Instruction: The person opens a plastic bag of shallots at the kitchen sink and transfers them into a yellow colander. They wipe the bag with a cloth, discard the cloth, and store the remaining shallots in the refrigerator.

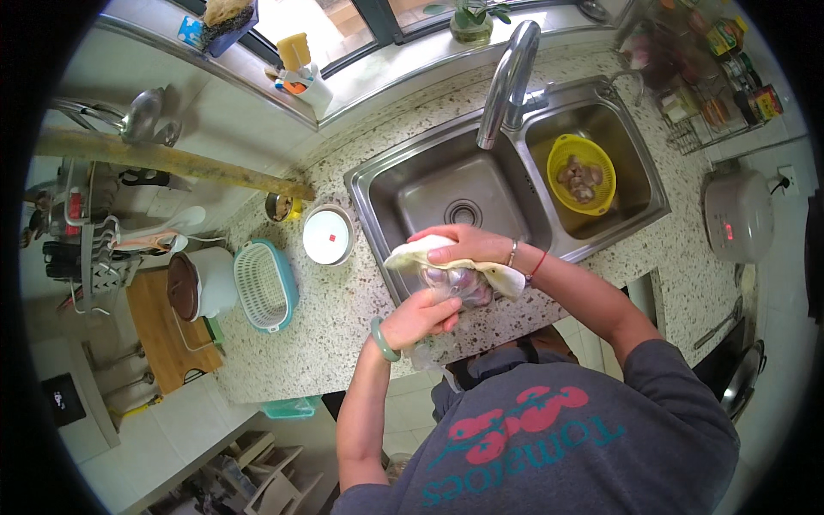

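My right hand [468,246] is closed on a cream cloth [505,279] that lies folded over the top of a see-through plastic bag [463,283]. Roundish pinkish-purple lumps show through the bag; their kind cannot be made out. From below, my left hand [416,322] grips the bag, fingers curled at its lower side. Both hands are over the front edge of the sink's left basin [433,193]. In the right basin sits a yellow colander [610,180] holding several pale pinkish pieces [579,178] that look like meat.
A chrome faucet [508,86] arches over the sink. Left of it on the speckled counter [330,343] stand a white-lidded round container [327,237], a blue-and-white basket [264,287], a pot with a brown lid [183,286] and a wooden board [154,330]. A rice cooker [740,215] stands at the right.
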Demonstrator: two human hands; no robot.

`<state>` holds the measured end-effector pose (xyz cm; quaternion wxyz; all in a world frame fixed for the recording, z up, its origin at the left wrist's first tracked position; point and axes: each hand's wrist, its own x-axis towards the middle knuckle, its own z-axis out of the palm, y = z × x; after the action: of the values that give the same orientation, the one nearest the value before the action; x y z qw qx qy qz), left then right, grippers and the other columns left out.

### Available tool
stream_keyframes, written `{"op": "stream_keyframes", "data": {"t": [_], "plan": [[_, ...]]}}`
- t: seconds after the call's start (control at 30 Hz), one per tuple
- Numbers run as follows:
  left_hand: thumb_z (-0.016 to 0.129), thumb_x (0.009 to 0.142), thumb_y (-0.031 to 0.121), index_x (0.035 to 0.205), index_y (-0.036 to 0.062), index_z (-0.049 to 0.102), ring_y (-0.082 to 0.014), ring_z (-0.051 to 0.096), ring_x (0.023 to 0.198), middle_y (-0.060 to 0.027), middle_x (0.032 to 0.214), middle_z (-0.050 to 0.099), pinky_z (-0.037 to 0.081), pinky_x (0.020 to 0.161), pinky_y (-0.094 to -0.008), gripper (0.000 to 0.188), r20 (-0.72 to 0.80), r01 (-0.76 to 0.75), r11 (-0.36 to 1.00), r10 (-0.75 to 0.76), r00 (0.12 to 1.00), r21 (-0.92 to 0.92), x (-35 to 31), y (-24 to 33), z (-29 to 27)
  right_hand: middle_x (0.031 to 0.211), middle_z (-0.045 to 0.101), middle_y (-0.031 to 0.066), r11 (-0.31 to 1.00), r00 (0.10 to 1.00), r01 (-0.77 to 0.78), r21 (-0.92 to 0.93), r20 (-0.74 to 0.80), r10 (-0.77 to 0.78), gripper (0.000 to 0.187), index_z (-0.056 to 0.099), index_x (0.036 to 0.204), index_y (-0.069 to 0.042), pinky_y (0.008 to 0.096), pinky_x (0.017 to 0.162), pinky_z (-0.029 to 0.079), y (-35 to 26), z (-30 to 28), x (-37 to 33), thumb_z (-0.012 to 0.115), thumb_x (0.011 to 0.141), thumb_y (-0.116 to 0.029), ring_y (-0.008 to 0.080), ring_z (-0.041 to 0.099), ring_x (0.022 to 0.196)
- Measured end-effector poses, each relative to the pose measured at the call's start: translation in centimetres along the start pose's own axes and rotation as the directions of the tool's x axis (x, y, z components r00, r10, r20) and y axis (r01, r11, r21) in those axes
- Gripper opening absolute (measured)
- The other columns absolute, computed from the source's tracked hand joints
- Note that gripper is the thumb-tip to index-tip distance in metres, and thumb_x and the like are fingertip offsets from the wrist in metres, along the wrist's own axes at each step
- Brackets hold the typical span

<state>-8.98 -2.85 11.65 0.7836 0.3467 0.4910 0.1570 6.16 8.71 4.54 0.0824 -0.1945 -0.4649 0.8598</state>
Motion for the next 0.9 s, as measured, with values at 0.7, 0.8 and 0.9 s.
{"op": "stream_keyframes", "data": {"t": [0.7, 0.8, 0.9], "plan": [[0.049, 0.098, 0.030, 0.098, 0.0015, 0.059, -0.0028, 0.023, 0.046, 0.0099, 0.052, 0.028, 0.020, 0.046, -0.0213, 0.031, -0.354, -0.227, 0.810, 0.025, 0.935, -0.541, -0.6, -1.4, 0.1, 0.121, 0.059, 0.0082, 0.538, 0.970, 0.237, 0.809, -0.222, -0.093, 0.055, 0.048, 0.132, -0.008, 0.0348, 0.090, 0.050, 2.5, -4.5, -2.6, 0.040, 0.097, -0.049, 0.0210, 0.061, 0.105], [0.049, 0.097, 0.026, 0.100, -0.0042, 0.060, -0.0025, 0.024, 0.046, 0.0092, 0.052, 0.029, 0.022, 0.048, -0.0206, 0.032, -0.456, -0.352, 0.755, 0.079, 0.886, -0.553, 1.2, -2.0, 0.1, 0.121, 0.059, 0.0083, 0.492, 0.959, 0.282, 0.824, -0.247, -0.136, 0.055, 0.047, 0.132, -0.009, 0.0355, 0.090, 0.050, 2.4, -3.8, -2.1, 0.037, 0.097, -0.050, 0.0219, 0.060, 0.105], [0.047, 0.098, 0.025, 0.101, -0.0041, 0.059, -0.0032, 0.024, 0.048, 0.0082, 0.052, 0.029, 0.022, 0.048, -0.0208, 0.031, -0.424, -0.345, 0.725, 0.081, 0.902, -0.596, 1.9, -1.9, 0.4, 0.122, 0.058, 0.0067, 0.542, 0.933, 0.355, 0.761, -0.321, -0.161, 0.055, 0.045, 0.134, -0.010, 0.0346, 0.090, 0.049, 2.3, -3.6, -1.7, 0.035, 0.098, -0.050, 0.0198, 0.060, 0.105]]}}
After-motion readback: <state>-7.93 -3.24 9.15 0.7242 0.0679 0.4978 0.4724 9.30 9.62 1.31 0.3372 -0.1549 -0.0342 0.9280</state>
